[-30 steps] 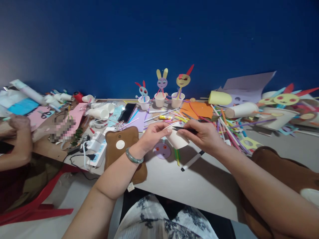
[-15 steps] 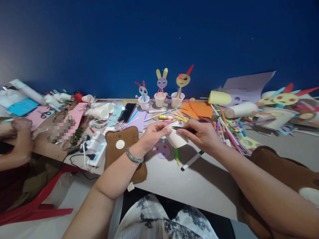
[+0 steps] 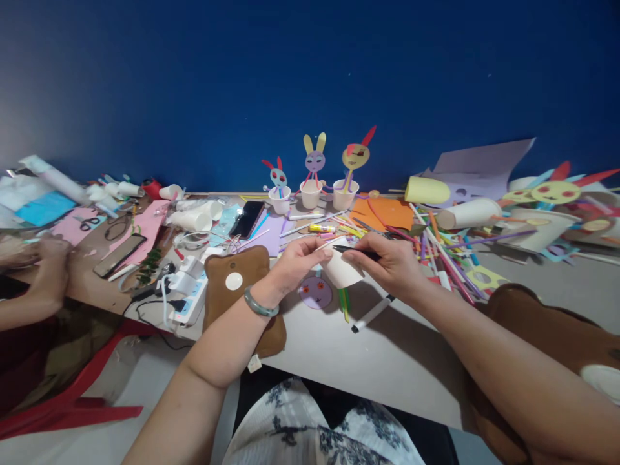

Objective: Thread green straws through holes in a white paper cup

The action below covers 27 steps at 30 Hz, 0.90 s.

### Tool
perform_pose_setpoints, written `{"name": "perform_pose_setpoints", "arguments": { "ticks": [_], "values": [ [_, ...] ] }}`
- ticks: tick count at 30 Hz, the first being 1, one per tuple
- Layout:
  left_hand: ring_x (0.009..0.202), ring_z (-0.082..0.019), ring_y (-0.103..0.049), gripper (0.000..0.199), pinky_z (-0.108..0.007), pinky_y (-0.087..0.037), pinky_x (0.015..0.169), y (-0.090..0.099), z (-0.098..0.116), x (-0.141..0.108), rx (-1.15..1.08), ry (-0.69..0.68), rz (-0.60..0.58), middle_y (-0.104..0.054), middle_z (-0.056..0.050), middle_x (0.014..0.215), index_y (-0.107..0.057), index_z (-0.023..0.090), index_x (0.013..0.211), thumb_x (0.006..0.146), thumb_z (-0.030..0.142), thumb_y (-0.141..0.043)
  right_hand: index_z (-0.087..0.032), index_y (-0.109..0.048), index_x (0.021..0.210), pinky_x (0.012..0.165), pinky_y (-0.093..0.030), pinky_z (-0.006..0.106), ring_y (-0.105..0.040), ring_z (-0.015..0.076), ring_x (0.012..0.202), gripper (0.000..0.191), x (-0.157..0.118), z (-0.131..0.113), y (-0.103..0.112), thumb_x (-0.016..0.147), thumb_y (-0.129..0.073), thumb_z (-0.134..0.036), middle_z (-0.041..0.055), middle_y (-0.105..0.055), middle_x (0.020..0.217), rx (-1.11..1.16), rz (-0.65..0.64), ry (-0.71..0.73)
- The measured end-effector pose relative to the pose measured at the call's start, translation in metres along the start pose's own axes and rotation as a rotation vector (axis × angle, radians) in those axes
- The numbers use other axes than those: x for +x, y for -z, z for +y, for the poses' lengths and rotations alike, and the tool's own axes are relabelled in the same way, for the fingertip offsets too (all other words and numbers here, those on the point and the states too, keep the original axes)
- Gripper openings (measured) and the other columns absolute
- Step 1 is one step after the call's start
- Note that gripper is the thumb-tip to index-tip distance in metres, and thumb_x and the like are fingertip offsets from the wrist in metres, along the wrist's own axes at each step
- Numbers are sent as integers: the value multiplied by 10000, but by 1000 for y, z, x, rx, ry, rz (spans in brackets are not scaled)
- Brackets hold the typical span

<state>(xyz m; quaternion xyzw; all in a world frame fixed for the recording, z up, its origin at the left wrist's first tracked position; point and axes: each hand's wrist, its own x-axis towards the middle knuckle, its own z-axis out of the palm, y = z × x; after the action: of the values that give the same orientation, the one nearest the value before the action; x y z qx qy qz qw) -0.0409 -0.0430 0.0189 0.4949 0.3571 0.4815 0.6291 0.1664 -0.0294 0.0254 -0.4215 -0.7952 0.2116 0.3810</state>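
Note:
A white paper cup (image 3: 343, 268) is tilted between my hands above the table, its rim pinched by my left hand (image 3: 303, 261). A thin black pointed tool (image 3: 345, 248) is gripped in my right hand (image 3: 390, 261), with its tip against the cup near the rim; what kind of tool it is, I cannot tell. Below the cup lies a purple paper face (image 3: 315, 292) with orange eyes, beside green strips (image 3: 343, 305). A white marker with black ends (image 3: 372, 314) rests on the table to the right.
Three paper-figure cups (image 3: 310, 194) stand at the back. Coloured sticks and orange paper (image 3: 387, 213) lie to the right. A brown cushion (image 3: 223, 290), a power strip (image 3: 191, 300) and a black phone (image 3: 248, 218) are to the left. Another person's arms (image 3: 48, 278) are at the far left.
My hands, the cup and the black tool have hardly moved. At the far left, the other person's hands have shifted slightly.

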Motion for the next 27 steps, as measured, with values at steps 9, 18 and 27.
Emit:
{"name": "perform_pose_setpoints", "arguments": {
  "ticks": [9,18,27],
  "values": [
    [662,-96,-532,444,-251,-448,668,1,2,1,-1,-20,-8,-619,6,708,-641,138,726,654,497,-891,-234,-510,682,440,-272,255,-341,93,451,516,6,1,-10,809,-691,-700,-57,-414,520,558,120,-263],
    [773,-147,-615,377,-279,-494,723,1,5,1,23,-72,-4,-714,-45,852,-761,151,868,682,455,-882,-218,-559,1021,432,-259,218,-389,75,438,668,8,4,-9,572,-919,-557,-104,-490,531,747,-77,-493],
    [735,-132,-569,337,-288,-483,756,4,4,-1,235,-169,90,-645,-12,759,-689,163,789,774,483,-795,-173,-624,1064,503,-306,258,-437,100,510,576,8,4,-9,722,-789,-606,-76,-506,578,483,-144,-346]
  ]
}}
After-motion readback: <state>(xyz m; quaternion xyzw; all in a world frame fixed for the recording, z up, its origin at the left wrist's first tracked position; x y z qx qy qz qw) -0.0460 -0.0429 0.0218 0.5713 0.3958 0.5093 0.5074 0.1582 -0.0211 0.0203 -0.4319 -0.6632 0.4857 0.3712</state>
